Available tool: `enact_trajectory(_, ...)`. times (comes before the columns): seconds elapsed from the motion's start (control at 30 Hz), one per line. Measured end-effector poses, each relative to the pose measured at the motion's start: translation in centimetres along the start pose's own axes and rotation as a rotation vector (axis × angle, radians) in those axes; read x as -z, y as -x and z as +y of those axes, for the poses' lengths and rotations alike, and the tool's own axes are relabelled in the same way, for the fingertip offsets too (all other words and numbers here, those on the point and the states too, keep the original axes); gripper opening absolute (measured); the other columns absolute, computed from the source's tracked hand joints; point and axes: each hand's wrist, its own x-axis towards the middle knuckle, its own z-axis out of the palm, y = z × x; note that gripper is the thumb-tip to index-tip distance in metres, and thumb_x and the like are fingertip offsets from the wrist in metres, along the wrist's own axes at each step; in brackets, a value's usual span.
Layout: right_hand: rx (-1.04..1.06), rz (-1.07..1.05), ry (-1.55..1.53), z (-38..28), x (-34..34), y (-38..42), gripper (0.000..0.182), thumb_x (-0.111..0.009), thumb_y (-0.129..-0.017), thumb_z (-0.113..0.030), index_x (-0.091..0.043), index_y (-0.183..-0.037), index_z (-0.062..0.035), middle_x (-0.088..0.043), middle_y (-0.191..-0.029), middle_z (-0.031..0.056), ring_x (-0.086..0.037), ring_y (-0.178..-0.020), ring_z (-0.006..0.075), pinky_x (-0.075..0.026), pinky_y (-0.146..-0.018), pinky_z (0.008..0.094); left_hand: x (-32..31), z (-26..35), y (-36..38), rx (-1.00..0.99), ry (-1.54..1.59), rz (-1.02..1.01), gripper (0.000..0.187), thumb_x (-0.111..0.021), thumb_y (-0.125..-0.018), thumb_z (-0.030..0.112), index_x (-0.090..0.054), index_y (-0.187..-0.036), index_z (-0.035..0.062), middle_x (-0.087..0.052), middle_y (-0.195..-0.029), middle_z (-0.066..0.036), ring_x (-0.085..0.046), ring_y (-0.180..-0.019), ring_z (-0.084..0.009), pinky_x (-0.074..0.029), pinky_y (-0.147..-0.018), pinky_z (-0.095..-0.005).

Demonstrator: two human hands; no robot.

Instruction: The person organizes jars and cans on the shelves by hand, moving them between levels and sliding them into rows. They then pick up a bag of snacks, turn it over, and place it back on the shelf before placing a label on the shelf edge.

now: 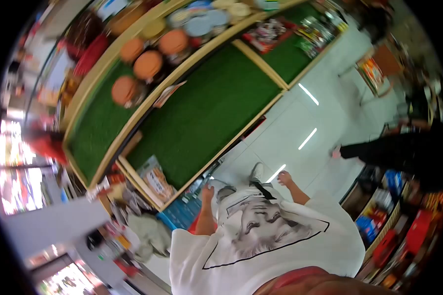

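My left hand [207,192] hangs beside the front edge of the green-lined display stand [206,108], above a blue crate [181,215]. It looks empty with loosely extended fingers, though it is small and a little blurred. My right hand [284,178] hangs over the tiled floor on my other side, its fingers slightly curled and apart, with nothing visible in it. Nearest the left hand on the stand lies a clear bag with an orange-and-white label [157,182]. Between the hands show my white printed T-shirt [261,221] and one pale shoe [257,172].
Jars with orange lids [148,65] stand on the upper shelf. Packets [317,37] lie at the stand's far end. A chair [386,61] holds a colourful package. To the right, a person's dark-clothed leg [374,150] stands near boxes of goods [379,211].
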Motion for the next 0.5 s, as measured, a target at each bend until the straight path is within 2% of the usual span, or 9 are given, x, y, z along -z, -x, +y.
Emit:
enact_trajectory(0.03, -0.083, 0.043, -0.053, 3.2, 2.2, 0.1, 0.031, -0.060, -0.089, -0.024, -0.063, -0.115, -0.0068, -0.071, -0.082, 0.0117, -0.066, -0.060, 0.0210, -0.053, -0.047, 0.0341, -0.8, 2.9, -0.4, -0.009, -0.086, -0.072, 0.059, -0.063, -0.086, 0.036, -0.056, -0.134, 0.0020, -0.064, -0.121, -0.029, -0.061, -0.115, -0.0436, -0.047, -0.101, -0.0469)
enact_trajectory(0.1, -0.156, 0.064, -0.043, 6.9, 6.0, 2.2, 0.028, -0.058, -0.089, -0.022, -0.062, -0.112, -0.0064, -0.070, -0.081, 0.0124, -0.064, -0.056, 0.0221, -0.051, -0.045, 0.0361, -3.8, 6.8, -2.7, -0.282, -0.224, -0.100, 0.056, -0.061, -0.087, 0.036, -0.056, -0.134, 0.0060, -0.066, -0.116, -0.029, -0.063, -0.111, -0.0444, -0.049, -0.099, -0.0478)
enact_trajectory(0.17, -0.268, 0.066, -0.308, 9.2, 9.2, 5.5, 0.027, -0.057, -0.089, -0.021, -0.061, -0.112, -0.0067, -0.068, -0.079, 0.0122, -0.062, -0.055, 0.0231, -0.049, -0.046, 0.0381, -5.8, 13.2, -3.7, -0.288, -0.232, -0.270, 0.055, -0.060, -0.088, 0.035, -0.057, -0.134, 0.0068, -0.064, -0.122, -0.027, -0.061, -0.115, -0.0431, -0.047, -0.101, -0.0475)
enact_trajectory(0.23, -0.289, 0.166, -0.357, 11.4, 10.6, 7.7, 0.028, -0.055, -0.089, -0.021, -0.061, -0.113, -0.0073, -0.068, -0.079, 0.0118, -0.061, -0.055, 0.0235, -0.049, -0.049, 0.0398, -7.8, 20.0, -4.4, -0.311, -0.240, -0.411, 0.054, -0.060, -0.088, 0.035, -0.057, -0.134, 0.0077, -0.062, -0.128, -0.026, -0.059, -0.119, -0.0418, -0.046, -0.103, -0.0473)
enact_trajectory(0.37, -0.370, 0.291, -0.583, 14.1, 10.7, 9.4, 0.031, -0.056, -0.088, -0.022, -0.061, -0.115, -0.0070, -0.069, -0.084, 0.0127, -0.063, -0.058, 0.0237, -0.051, -0.053, 0.0412, -12.3, 31.0, -7.3, -0.641, -0.309, -0.480, 0.053, -0.062, -0.087, 0.033, -0.058, -0.134, 0.0083, -0.059, -0.132, -0.025, -0.055, -0.124, -0.0411, -0.044, -0.106, -0.0462)
enact_trajectory(0.43, -0.390, 0.312, -0.681, 14.6, 9.4, 9.8, 0.032, -0.056, -0.088, -0.022, -0.061, -0.116, -0.0064, -0.070, -0.087, 0.0132, -0.064, -0.060, 0.0242, -0.052, -0.055, 0.0416, -14.0, 36.0, -8.4, -0.744, -0.323, -0.515, 0.054, -0.063, -0.087, 0.033, -0.057, -0.135, 0.0093, -0.059, -0.132, -0.026, -0.054, -0.125, -0.0414, -0.043, -0.107, -0.0455)
enact_trajectory(0.5, -0.392, 0.327, -0.729, 14.6, 8.9, 9.7, 0.036, -0.057, -0.088, -0.022, -0.061, -0.119, -0.0065, -0.072, -0.090, 0.0139, -0.066, -0.063, 0.0257, -0.053, -0.056, 0.0421, -15.2, 40.2, -8.9, -0.748, -0.378, -0.538, 0.056, -0.064, -0.086, 0.032, -0.055, -0.137, 0.0104, -0.057, -0.135, -0.025, -0.053, -0.126, -0.0414, -0.043, -0.108, -0.0452)
